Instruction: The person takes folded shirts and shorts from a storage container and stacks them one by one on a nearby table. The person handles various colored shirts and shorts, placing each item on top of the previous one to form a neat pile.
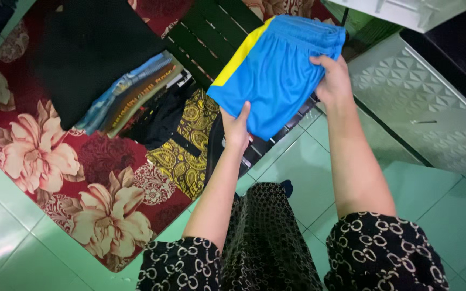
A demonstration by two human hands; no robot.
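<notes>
A folded pair of bright blue shorts (276,70) with a yellow side stripe is held up in front of me by both hands. My left hand (237,129) grips its lower edge, thumb on top of the cloth. My right hand (333,81) clasps the right side near the elastic waistband. Below the shorts lies a pile of folded clothes (152,108): a yellow and black patterned cloth (187,156), black garments and several striped pieces stacked on edge.
A red rug with large cream flowers (55,161) covers the floor at left, with a black cloth (87,48) spread on it. Green floor tiles (449,215) lie around me. A pale embossed cabinet (422,108) stands at right. My dark patterned clothing (265,248) fills the bottom.
</notes>
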